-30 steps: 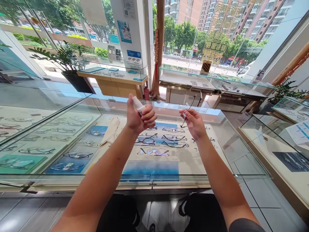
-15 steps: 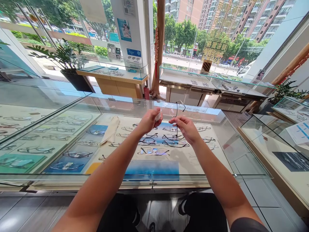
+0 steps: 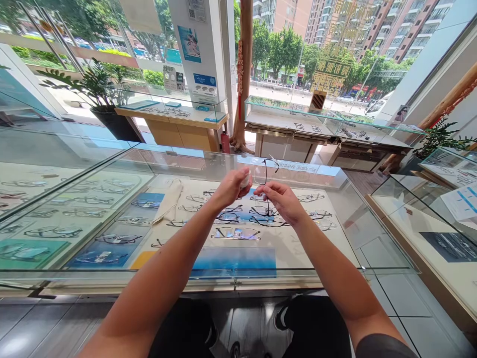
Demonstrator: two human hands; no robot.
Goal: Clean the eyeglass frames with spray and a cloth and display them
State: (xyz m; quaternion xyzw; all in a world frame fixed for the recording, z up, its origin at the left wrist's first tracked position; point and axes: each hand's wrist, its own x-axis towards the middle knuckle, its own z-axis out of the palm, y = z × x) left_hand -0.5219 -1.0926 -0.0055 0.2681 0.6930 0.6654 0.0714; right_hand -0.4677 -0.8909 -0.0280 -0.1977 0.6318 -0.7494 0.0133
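My left hand [image 3: 231, 189] is closed around a small white bottle [image 3: 245, 180], thumb on its upper part, above the glass display case [image 3: 261, 272]. My right hand [image 3: 280, 199] pinches a thin dark-framed pair of glasses [image 3: 267, 173], one lens raised and a temple pointing right. The glasses stand just right of the bottle, with a small gap between the two hands. Beneath the glass, rows of eyeglasses [image 3: 236, 233] lie on a pale surface with blue sheets. A folded beige cloth [image 3: 167, 203] is left of my left forearm.
Another display case [image 3: 428, 219] stands at the right, with a white and blue box [image 3: 462, 203]. Across the aisle are more glass showcases [image 3: 175, 122], a wooden post [image 3: 244, 74], a red extinguisher [image 3: 225, 142] and a potted plant [image 3: 112, 117].
My right hand has moved a little left with the glasses, bringing them closer to the bottle. The glasses have turned slightly. My left hand still holds the bottle.
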